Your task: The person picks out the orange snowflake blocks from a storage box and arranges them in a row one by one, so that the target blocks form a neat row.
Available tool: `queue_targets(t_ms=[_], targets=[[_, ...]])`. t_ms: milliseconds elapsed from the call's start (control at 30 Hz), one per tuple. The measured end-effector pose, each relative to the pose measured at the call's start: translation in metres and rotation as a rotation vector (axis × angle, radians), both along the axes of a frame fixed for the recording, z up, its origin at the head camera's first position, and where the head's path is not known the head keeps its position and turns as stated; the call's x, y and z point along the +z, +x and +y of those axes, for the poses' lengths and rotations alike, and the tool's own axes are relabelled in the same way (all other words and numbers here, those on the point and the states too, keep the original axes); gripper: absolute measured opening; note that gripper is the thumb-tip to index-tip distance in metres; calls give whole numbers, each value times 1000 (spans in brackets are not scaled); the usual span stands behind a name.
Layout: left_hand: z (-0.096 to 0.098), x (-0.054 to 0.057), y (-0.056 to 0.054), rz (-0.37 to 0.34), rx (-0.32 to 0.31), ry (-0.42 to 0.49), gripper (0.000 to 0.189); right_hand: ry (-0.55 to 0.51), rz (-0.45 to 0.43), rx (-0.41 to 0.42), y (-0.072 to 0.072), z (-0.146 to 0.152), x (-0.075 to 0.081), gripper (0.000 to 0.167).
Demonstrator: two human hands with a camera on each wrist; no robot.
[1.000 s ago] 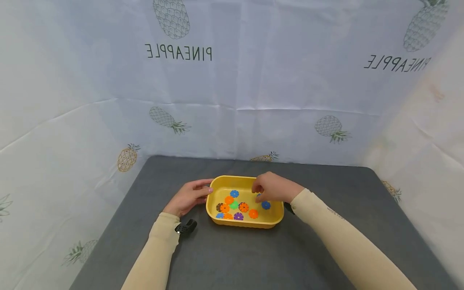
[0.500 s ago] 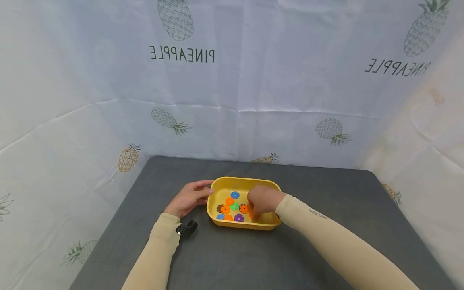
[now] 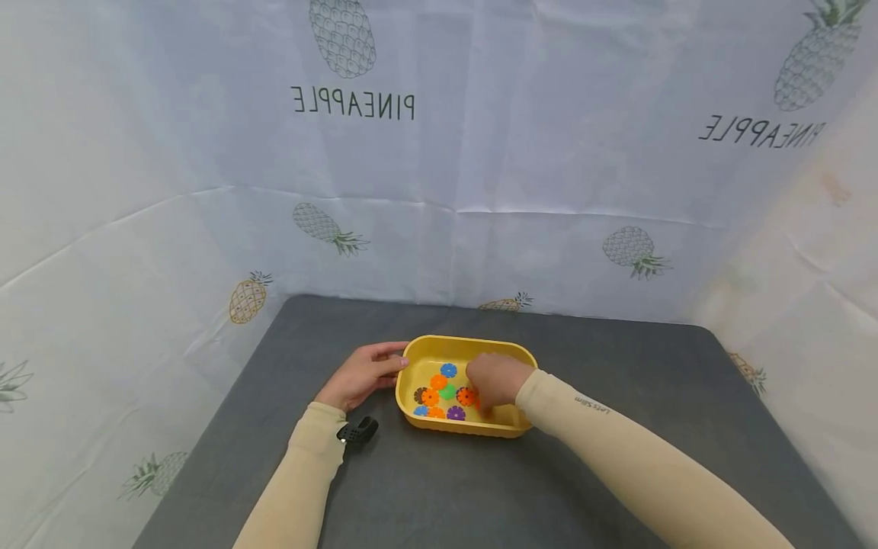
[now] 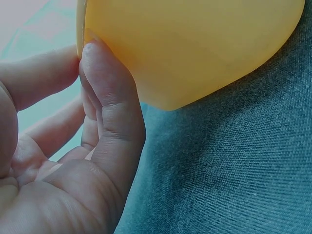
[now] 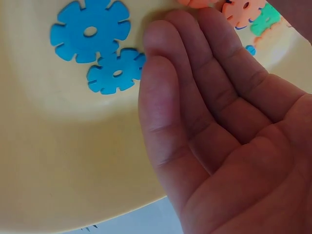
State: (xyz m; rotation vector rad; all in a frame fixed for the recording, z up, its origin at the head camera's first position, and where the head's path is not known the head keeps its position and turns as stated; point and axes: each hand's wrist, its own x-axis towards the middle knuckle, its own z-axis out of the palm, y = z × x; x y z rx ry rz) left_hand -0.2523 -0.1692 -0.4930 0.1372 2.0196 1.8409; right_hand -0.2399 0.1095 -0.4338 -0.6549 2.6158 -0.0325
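Note:
A shallow yellow plastic basin (image 3: 459, 427) stands on the dark table, with several notched plastic discs on its floor. My left hand (image 3: 363, 375) holds the basin's left end, its thumb and fingers pinching the rim, as the left wrist view shows. Inside the basin, my right hand (image 3: 499, 379) reaches down with relaxed, slightly bent fingers. Its fingertips are right beside an orange disc (image 5: 197, 2) and a small blue disc (image 5: 116, 72). A larger blue disc (image 5: 90, 31) overlaps that one. In the head view, the right hand hides both blue discs.
Toward the basin's left side lie a green disc (image 3: 447, 391), a purple disc (image 3: 456, 413), a brown disc (image 3: 420, 395), a blue disc (image 3: 449, 370) and several orange ones. A white pineapple-print cloth (image 3: 521, 152) hangs behind the grey table (image 3: 425, 496).
My right hand has moved left and down from the basin's right rim to its floor, covering an orange disc and blue discs. My left hand keeps its place on the rim.

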Motion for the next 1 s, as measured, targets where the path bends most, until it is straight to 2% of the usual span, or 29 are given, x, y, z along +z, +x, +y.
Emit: queue_targets(t_ms=[300, 600, 800, 1000], targets=[[0, -1, 0, 1, -1, 1, 57, -39, -18, -2, -1, 5, 4, 25], [1, 0, 1, -7, 3, -3, 57, -162, -56, -13, -9, 16, 24, 21], [1, 2, 0, 6, -3, 3, 57, -295, -42, -19, -13, 32, 36, 18], [0, -1, 2, 3, -7, 4, 57, -459, -41, -103, -7, 51, 38, 29]])
